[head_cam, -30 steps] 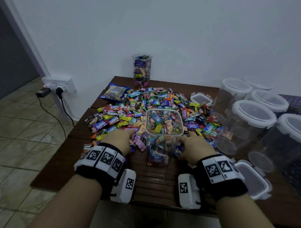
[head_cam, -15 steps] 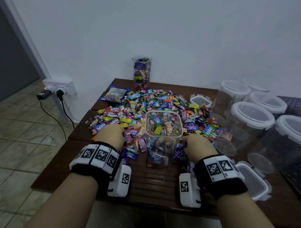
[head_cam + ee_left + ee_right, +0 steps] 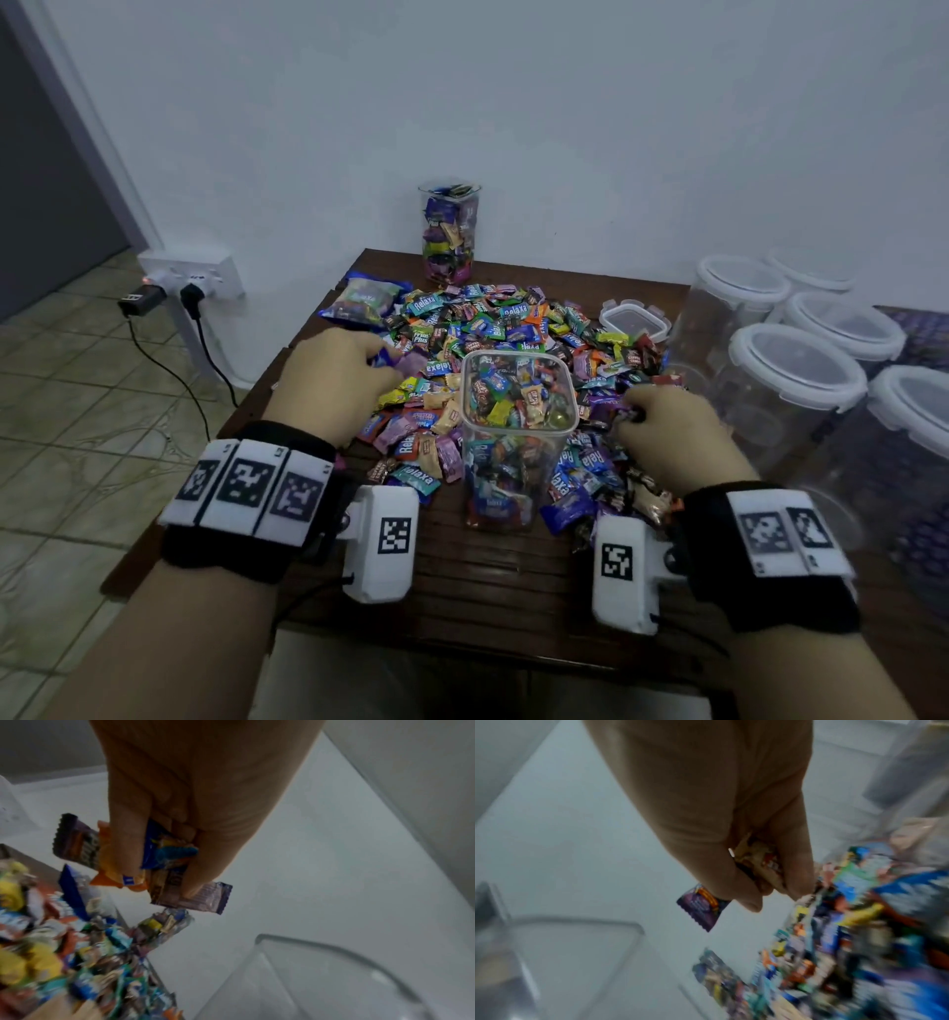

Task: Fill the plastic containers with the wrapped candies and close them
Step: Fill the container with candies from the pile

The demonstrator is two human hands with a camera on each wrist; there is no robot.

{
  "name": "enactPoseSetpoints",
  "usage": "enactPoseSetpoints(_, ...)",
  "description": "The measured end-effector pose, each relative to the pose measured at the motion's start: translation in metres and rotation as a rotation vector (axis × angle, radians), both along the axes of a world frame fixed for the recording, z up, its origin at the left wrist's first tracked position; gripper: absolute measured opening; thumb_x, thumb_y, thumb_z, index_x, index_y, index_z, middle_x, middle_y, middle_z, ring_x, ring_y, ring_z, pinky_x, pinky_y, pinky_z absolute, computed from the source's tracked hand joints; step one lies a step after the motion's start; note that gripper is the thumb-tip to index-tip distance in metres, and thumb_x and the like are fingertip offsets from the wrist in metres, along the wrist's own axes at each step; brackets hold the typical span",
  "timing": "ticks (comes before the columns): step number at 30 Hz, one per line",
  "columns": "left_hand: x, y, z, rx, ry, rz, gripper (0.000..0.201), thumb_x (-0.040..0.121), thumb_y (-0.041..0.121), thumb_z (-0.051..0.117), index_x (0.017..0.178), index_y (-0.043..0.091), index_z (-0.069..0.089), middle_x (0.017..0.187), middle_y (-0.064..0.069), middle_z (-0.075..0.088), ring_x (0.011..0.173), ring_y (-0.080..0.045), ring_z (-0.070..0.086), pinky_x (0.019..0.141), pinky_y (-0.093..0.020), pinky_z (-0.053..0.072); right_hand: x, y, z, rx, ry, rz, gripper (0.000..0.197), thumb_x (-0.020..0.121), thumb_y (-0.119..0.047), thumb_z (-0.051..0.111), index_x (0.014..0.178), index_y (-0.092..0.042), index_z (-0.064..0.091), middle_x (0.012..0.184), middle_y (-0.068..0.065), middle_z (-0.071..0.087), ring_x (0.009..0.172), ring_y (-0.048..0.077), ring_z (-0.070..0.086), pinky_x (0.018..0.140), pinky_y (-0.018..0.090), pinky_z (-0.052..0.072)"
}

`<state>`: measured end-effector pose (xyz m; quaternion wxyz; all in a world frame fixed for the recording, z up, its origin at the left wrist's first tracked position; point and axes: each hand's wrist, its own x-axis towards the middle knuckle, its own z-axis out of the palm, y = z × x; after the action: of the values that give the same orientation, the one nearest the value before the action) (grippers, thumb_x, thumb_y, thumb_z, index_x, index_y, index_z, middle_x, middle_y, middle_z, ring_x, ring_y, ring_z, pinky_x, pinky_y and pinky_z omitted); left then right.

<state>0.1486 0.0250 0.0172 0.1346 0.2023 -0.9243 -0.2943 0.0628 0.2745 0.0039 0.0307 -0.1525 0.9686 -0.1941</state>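
The left hand (image 3: 339, 380) is raised over the left part of the candy pile (image 3: 493, 334), its fingers (image 3: 128, 841) curled around a small bunch of wrapped candies (image 3: 164, 862): in the left wrist view a dark purple wrapper, an orange one, a blue one and a brownish one stick out between the fingers and thumb. The right hand (image 3: 667, 437) is up on the other side, its fingers (image 3: 795, 874) bunched tight around a few more sweets (image 3: 754, 862), with the corner of a purple wrapper (image 3: 703, 908) poking out below the thumb. Between the two sets of fingers stands the open square container (image 3: 518, 442), upright on the dark wooden tabletop (image 3: 488, 580), already packed with candies close to its rim and with no lid on it. The rest of the pile lies beyond and around the fingers, spilling down on both sides of the container's base. Past the fingers, at the far edge by the wall, a second tall container (image 3: 449, 231) stands full of candies. To the right of the right fingers is a cluster of clear jars with white lids (image 3: 791, 370), lying tilted, and beyond those fingers a small clip lid (image 3: 634, 318) rests at the pile's edge. A bag of sweets (image 3: 362, 300) lies just beyond the left fingers.
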Motion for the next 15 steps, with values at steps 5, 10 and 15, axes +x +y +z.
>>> enactPoseSetpoints(5, 0.004, 0.007, 0.013, 0.26, 0.225, -0.032, 0.009, 0.082, 0.018, 0.07, 0.078, 0.025, 0.065, 0.088, -0.013, 0.068, 0.081, -0.034, 0.066, 0.084, -0.048, 0.053, 0.013, 0.0, 0.046, -0.348, 0.139, 0.103, 0.013, 0.083, -0.013, 0.062, 0.078, -0.002, 0.061, 0.074, 0.015, 0.061, 0.073, 0.028, 0.052, 0.063, 0.033, 0.037)
enactPoseSetpoints(10, 0.003, 0.018, 0.027, 0.432, 0.298, -0.104, 0.009, 0.083, 0.012, 0.068, 0.089, 0.018, 0.069, 0.087, -0.01, 0.067, 0.08, -0.024, 0.065, 0.081, -0.041, 0.057, 0.027, -0.026, 0.07, -0.526, 0.115, 0.304, 0.01, 0.081, -0.012, 0.065, 0.079, -0.002, 0.062, 0.074, 0.017, 0.063, 0.077, 0.037, 0.061, 0.07, 0.042, 0.049)
enactPoseSetpoints(15, 0.003, 0.03, 0.039, 0.533, 0.349, -0.163, 0.011, 0.084, 0.008, 0.066, 0.094, 0.012, 0.069, 0.085, -0.01, 0.067, 0.071, -0.01, 0.061, 0.062, -0.014, 0.054, 0.032, -0.048, 0.058, -0.478, 0.077, 0.367, 0.012, 0.082, -0.011, 0.061, 0.082, 0.002, 0.059, 0.077, 0.019, 0.061, 0.08, 0.036, 0.059, 0.074, 0.04, 0.049)
